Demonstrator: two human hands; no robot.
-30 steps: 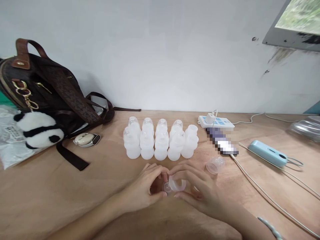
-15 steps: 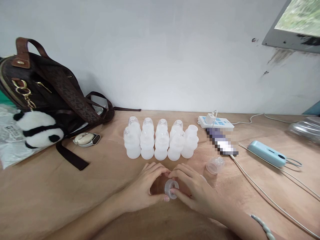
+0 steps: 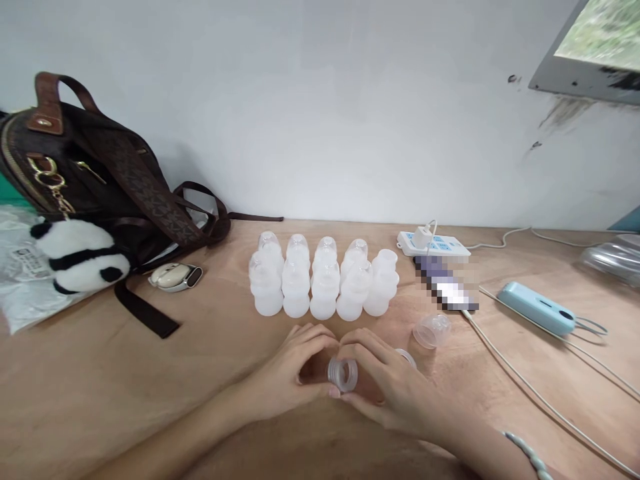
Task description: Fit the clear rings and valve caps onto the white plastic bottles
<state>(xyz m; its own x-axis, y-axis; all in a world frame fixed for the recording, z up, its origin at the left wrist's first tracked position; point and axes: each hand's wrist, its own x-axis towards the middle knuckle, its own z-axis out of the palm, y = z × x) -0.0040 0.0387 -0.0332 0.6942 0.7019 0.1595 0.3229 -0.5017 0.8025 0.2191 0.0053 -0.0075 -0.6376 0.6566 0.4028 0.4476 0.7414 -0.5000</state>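
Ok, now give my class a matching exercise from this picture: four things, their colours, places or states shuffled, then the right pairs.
1. Threaded ring
2. Backpack
3. Power strip
4. Loose cap

A. Clear, lying to the right of the bottles
B. Between the left hand and the right hand
C. White, with a plug in it
D. Dark, with a panda toy at its front

Pairs: 1-B, 2-D, 3-C, 4-A

Left forearm [image 3: 190, 423]: slanting in from between seven and eight o'clock
Left hand [image 3: 293, 373]: pointing toward two o'clock, fingers curling, thumb opposing them
Right forearm [image 3: 465, 427]: slanting in from between four and five o'clock
Right hand [image 3: 393, 380]: pointing toward ten o'clock, knuckles bending
Thumb tips [image 3: 334, 393]: lying close together
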